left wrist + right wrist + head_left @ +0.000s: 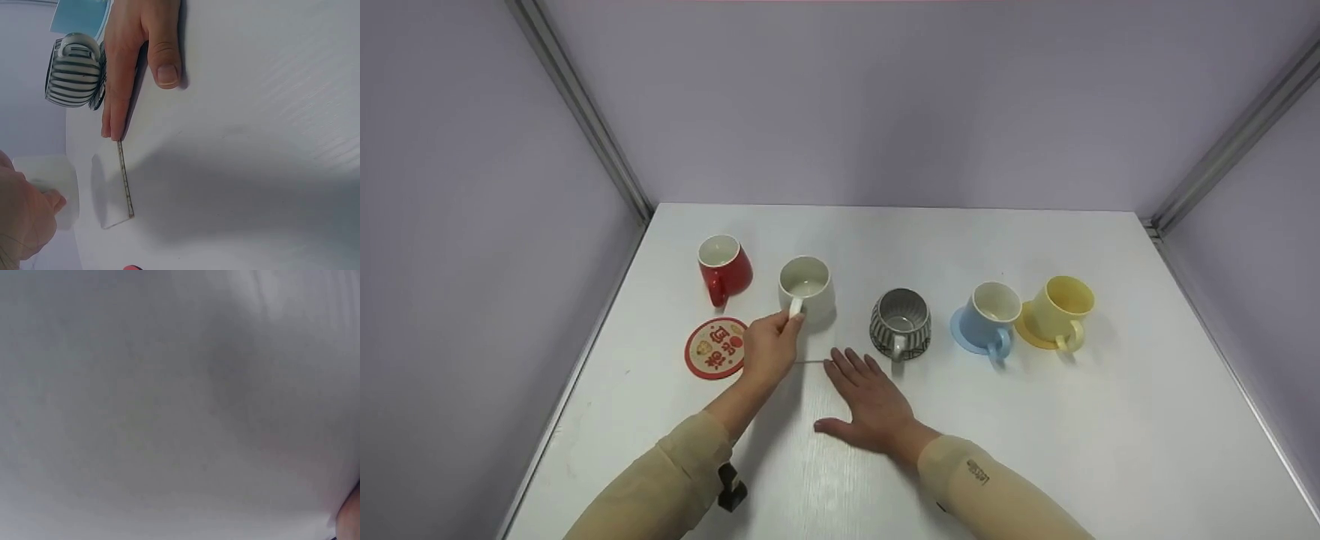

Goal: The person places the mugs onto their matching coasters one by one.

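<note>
My left hand grips the handle of a white mug. In the left wrist view that white mug is upright and appears slightly above a pale, thin-edged square coaster. My right hand lies flat on the table with straight fingers, its fingertips touching the coaster's near edge. Just beyond them a grey striped mug stands on a dark patterned coaster. Left of my left hand lies a round red-rimmed coaster with printed characters, partly covered by the hand. The right wrist view shows mostly blurred tabletop.
A red mug stands at the back left, behind the round coaster. On the right, a blue mug sits on a blue coaster and a yellow mug on a yellow coaster. Panels enclose the white table.
</note>
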The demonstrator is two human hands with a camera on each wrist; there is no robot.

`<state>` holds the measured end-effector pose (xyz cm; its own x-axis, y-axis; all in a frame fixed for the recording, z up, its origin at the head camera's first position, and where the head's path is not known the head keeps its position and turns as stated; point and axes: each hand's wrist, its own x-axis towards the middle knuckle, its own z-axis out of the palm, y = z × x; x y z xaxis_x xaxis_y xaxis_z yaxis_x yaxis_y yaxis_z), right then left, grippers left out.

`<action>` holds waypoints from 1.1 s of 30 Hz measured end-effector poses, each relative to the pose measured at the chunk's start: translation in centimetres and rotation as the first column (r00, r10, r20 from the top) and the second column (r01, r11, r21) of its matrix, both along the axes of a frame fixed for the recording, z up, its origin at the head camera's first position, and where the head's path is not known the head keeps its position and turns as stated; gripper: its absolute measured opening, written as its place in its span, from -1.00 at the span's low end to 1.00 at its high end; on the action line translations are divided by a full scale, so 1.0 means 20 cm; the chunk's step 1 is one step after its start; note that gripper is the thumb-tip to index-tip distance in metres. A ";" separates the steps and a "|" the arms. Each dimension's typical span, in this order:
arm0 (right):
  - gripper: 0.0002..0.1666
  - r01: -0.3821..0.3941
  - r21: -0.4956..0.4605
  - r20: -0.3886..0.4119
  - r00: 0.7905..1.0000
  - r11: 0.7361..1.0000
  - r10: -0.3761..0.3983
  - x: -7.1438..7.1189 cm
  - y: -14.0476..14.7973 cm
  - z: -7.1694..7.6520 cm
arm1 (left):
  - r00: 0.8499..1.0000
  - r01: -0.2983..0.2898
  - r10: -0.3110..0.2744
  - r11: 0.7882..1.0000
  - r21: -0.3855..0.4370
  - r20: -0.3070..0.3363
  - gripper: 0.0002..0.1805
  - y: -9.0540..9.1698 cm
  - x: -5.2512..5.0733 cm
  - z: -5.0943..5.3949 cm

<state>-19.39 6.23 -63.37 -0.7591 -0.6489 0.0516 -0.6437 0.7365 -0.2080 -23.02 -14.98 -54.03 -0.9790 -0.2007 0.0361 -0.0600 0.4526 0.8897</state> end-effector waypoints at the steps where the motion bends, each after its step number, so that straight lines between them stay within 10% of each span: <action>1: 0.22 0.001 0.004 0.007 1.000 1.000 -0.001 0.00 0.00 0.00 | 1.000 0.001 -0.001 1.000 -0.001 0.001 -0.74 0.00 0.00 0.00; 33: 0.21 -0.012 -0.022 -0.006 1.000 1.000 0.012 0.00 0.00 0.01 | 0.999 -0.038 0.038 0.999 0.001 -0.008 -0.73 0.02 0.10 -0.08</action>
<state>-19.30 6.20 -63.21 -0.7509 -0.6566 0.0709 -0.6538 0.7239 -0.2204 -21.10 -14.62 -55.68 -0.9703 -0.2378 0.0437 -0.0701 0.4497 0.8904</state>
